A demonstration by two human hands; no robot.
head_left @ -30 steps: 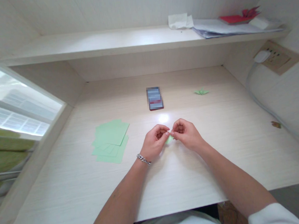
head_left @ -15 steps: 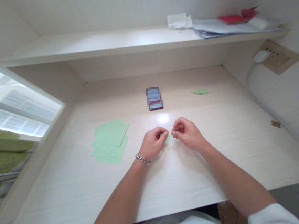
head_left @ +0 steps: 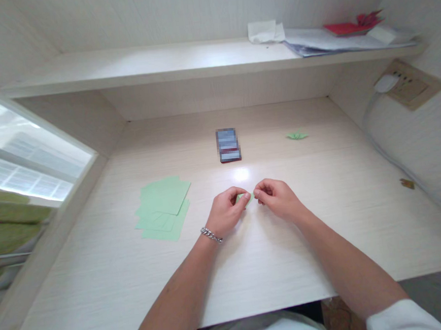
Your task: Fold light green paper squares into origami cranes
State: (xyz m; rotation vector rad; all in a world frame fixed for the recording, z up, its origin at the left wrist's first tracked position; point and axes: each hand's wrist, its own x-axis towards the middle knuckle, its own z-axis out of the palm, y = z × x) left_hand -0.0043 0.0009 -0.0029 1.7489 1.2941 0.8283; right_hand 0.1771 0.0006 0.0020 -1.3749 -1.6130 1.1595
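My left hand (head_left: 227,211) and my right hand (head_left: 277,199) meet over the middle of the pale wooden desk (head_left: 251,264). Both pinch a small folded piece of green paper (head_left: 245,198) between thumb and fingertips. Most of the paper is hidden by the fingers. A metal bracelet (head_left: 211,234) circles my left wrist. A stack of green paper sheets (head_left: 163,207) lies flat on the desk to the left of my left hand.
A phone (head_left: 228,145) lies face up farther back on the desk. A finished green paper figure (head_left: 297,135) sits at the back right. The shelf (head_left: 140,64) above holds papers and a red folded figure (head_left: 354,25). A wall socket (head_left: 405,87) and cable are at right.
Both hands have shifted only slightly around the green paper; the right hand sits a little lower and its fingers have worked along the fold. Nothing else moved.
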